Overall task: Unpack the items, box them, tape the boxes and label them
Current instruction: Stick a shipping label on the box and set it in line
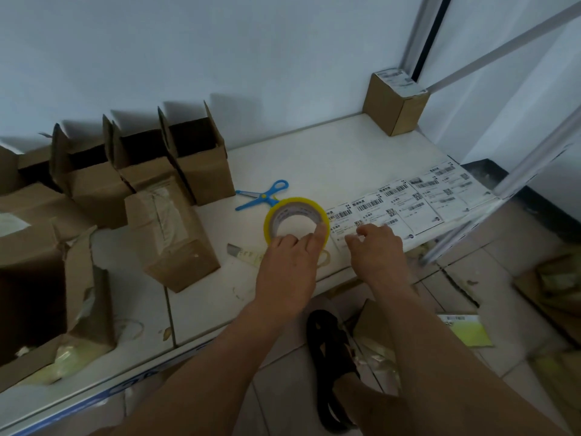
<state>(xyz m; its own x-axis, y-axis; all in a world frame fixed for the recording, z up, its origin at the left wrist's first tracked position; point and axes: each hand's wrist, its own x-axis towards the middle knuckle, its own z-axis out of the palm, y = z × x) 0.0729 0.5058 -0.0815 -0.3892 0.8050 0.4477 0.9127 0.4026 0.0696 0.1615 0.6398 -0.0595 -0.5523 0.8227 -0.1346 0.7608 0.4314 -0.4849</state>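
Brown boxes, white tabletop, one yellow ring and one blue tool
The tape roll [296, 219] is yellow outside with a pale grey core; the scissors [262, 195] are bright blue with a yellow pivot; the label strip [405, 202] is white with black barcodes and square codes; the open boxes [141, 165] and the far right box [394, 103] are plain brown cardboard; the tabletop [330, 155] is white, its near edge blue

My left hand [287, 265] covers near rim of tape roll [297, 220]; fingertips inside core hidden. Right hand [377, 250] hides near corner of label strip [405, 204]; whether fingers pinch it, cannot tell. Label print too small to read. Big open carton [47, 297] at worktop's left edge cut off by frame. Open boxes [141, 158] along back edge: insides dark, contents unseen.
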